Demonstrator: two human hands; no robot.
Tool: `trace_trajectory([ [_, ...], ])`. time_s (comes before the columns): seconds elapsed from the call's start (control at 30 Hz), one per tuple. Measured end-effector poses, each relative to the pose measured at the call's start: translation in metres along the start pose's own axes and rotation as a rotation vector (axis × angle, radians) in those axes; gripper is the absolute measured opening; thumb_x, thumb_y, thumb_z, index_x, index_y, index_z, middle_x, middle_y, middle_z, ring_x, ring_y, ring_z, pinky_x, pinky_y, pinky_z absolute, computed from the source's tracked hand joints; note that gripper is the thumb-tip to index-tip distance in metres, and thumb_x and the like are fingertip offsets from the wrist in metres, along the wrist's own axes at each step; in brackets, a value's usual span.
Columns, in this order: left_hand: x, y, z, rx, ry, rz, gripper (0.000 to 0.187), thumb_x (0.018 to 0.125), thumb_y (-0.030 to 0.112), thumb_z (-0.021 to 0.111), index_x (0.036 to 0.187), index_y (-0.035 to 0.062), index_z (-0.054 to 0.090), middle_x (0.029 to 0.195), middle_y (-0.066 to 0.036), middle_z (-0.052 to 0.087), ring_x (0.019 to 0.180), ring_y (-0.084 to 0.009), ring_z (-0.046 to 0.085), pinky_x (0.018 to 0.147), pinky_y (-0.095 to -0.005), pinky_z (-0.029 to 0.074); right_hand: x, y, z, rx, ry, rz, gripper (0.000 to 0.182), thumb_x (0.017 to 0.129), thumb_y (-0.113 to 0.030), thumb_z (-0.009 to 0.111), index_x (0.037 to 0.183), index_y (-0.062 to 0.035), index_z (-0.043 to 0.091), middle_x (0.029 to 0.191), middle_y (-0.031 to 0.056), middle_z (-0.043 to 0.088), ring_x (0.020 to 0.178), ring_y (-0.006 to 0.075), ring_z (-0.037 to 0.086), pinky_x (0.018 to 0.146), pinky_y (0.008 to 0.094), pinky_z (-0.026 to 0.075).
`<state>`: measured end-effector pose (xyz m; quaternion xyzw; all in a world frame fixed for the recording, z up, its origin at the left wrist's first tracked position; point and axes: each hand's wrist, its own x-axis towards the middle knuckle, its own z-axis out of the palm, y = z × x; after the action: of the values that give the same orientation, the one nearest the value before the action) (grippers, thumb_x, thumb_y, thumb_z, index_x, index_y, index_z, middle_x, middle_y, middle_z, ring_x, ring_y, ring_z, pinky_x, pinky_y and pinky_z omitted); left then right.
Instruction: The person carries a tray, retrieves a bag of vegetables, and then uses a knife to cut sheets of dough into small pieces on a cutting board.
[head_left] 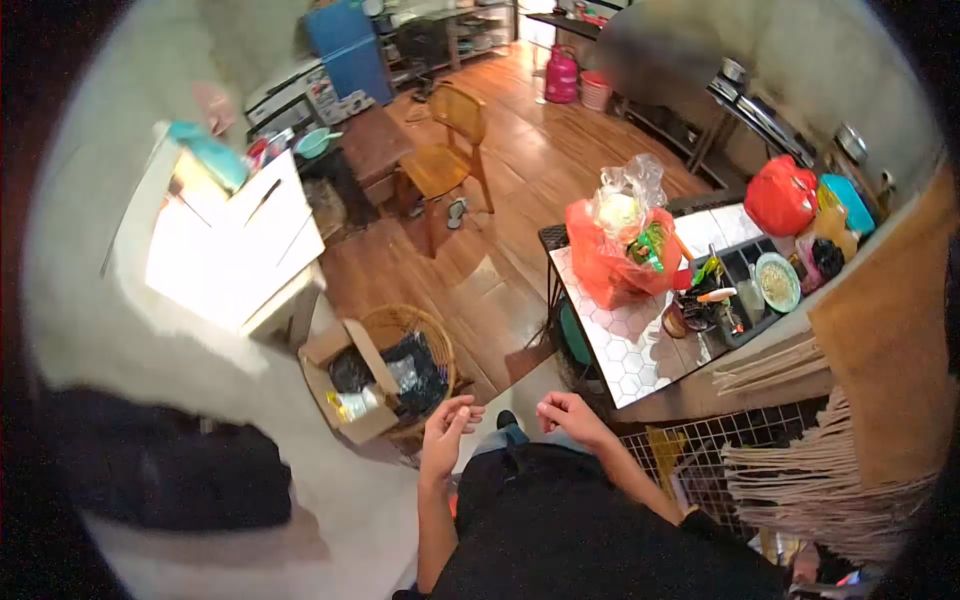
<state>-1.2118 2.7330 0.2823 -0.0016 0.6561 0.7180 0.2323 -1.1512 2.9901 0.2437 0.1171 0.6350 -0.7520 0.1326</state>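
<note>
Before you, the tiled table (pixel 628 358) is smooth and glossy, bearing a crinkled, translucent red plastic bag (pixel 607 272). Left of that table: woven wicker basket (pixel 441 332), matt cardboard box (pixel 368 424), smooth wooden chair (pixel 436 170); right of it, matt brown cloth (pixel 880 360) with stringy fringe (pixel 840 475).

Present are one left hand (pixel 450 428), one right hand (pixel 574 416), one wooden chair (pixel 438 172), one wicker basket (pixel 398 322), one carton (pixel 371 355) and two large red bags (pixel 610 278). Distant pots (pixel 733 71) at right appear to number two.

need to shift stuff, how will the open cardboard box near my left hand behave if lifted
The cardboard box should stay fairly stiff, given its flat panels. Its open top might let the black plastic inside slide out if tipped.
</note>
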Motion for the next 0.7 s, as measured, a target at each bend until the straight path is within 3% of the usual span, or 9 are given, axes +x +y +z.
trace_trajectory([
  [0.03,0.027,0.014,-0.005,0.038,-0.032,0.0,0.031,0.103,0.023,0.057,0.125,0.0017,0.062,0.108,-0.01,0.073,0.096,-0.0143,0.066,0.084,-0.0289,0.05,0.015,-0.004,-0.005,-0.001,-0.061,-0.02,0.023,0.102,-0.022,0.059,0.09,-0.0032,0.064,0.074,0.0015,0.063,0.071,0.0105,0.059,0.069,0.0271,0.047],
  [0.13,0.096,0.067,-0.001,0.094,-0.141,0.054,0.027,0.104,0.018,0.057,0.124,0.0013,0.062,0.107,-0.009,0.073,0.096,-0.0128,0.066,0.083,-0.0266,0.051,0.06,-0.029,-0.031,-0.109,0.097,-0.07,0.02,0.101,-0.022,0.062,0.094,-0.0031,0.065,0.08,0.0008,0.064,0.073,0.0105,0.06,0.069,0.0273,0.048],
  [0.2,0.145,0.087,0.007,0.216,-0.173,0.063,0.025,0.103,0.017,0.058,0.121,0.0002,0.064,0.106,-0.009,0.074,0.093,-0.0129,0.066,0.082,-0.027,0.052,0.089,-0.045,-0.062,-0.305,0.355,-0.282,0.017,0.096,-0.02,0.066,0.097,-0.0028,0.064,0.08,-0.0006,0.061,0.078,0.0101,0.058,0.069,0.0291,0.048],
  [0.27,0.198,0.097,0.026,0.256,-0.224,0.091,0.024,0.103,0.016,0.057,0.119,-0.0002,0.064,0.102,-0.009,0.073,0.093,-0.0129,0.066,0.083,-0.0269,0.051,0.115,-0.08,-0.1,-0.433,0.674,-0.35,0.019,0.093,-0.021,0.068,0.097,-0.0025,0.063,0.082,0.0022,0.061,0.078,0.0129,0.058,0.07,0.0309,0.048],
  [0.4,0.304,0.1,0.098,0.272,-0.412,0.109,0.022,0.103,0.018,0.058,0.112,-0.0001,0.066,0.093,-0.006,0.071,0.088,-0.0121,0.065,0.08,-0.0268,0.051,0.179,-0.122,-0.21,-0.732,1.158,-0.382,0.029,0.093,-0.027,0.066,0.106,-0.0007,0.063,0.102,0.0182,0.065,0.092,0.0318,0.064,0.079,0.0421,0.05],
  [0.47,0.359,0.088,0.144,0.338,-0.516,0.098,0.025,0.102,0.022,0.059,0.108,-0.0011,0.067,0.09,-0.006,0.071,0.084,-0.0121,0.066,0.074,-0.0266,0.051,0.206,-0.149,-0.264,-1.015,1.225,-0.34,0.038,0.092,-0.031,0.065,0.112,0.0007,0.063,0.111,0.0237,0.064,0.102,0.0386,0.063,0.084,0.0483,0.049],
  [0.6,0.449,0.074,0.236,0.613,-0.608,0.159,0.033,0.101,0.028,0.061,0.099,-0.0051,0.067,0.085,-0.01,0.071,0.08,-0.0131,0.067,0.07,-0.0281,0.051,0.264,-0.142,-0.323,-1.139,1.406,-0.081,0.038,0.09,-0.03,0.063,0.113,0.0009,0.064,0.109,0.0242,0.064,0.102,0.0399,0.062,0.087,0.0506,0.047],
  [0.67,0.469,0.088,0.269,0.9,-0.53,0.246,0.04,0.096,0.039,0.062,0.091,-0.0005,0.068,0.077,-0.018,0.067,0.073,-0.0334,0.066,0.067,-0.0408,0.051,0.276,-0.159,-0.332,-1.175,0.997,0.388,0.034,0.089,-0.027,0.063,0.111,-0.0014,0.066,0.107,0.0237,0.064,0.1,0.0406,0.061,0.089,0.0515,0.046],
  [0.7,0.485,0.081,0.278,0.899,-0.564,0.257,0.04,0.096,0.039,0.062,0.091,-0.0005,0.068,0.077,-0.018,0.067,0.073,-0.0334,0.066,0.067,-0.0408,0.051,0.279,-0.153,-0.317,-1.315,1.182,0.156,0.024,0.09,-0.02,0.06,0.105,-0.0028,0.066,0.104,0.0208,0.064,0.098,0.0397,0.06,0.087,0.0509,0.045],
])
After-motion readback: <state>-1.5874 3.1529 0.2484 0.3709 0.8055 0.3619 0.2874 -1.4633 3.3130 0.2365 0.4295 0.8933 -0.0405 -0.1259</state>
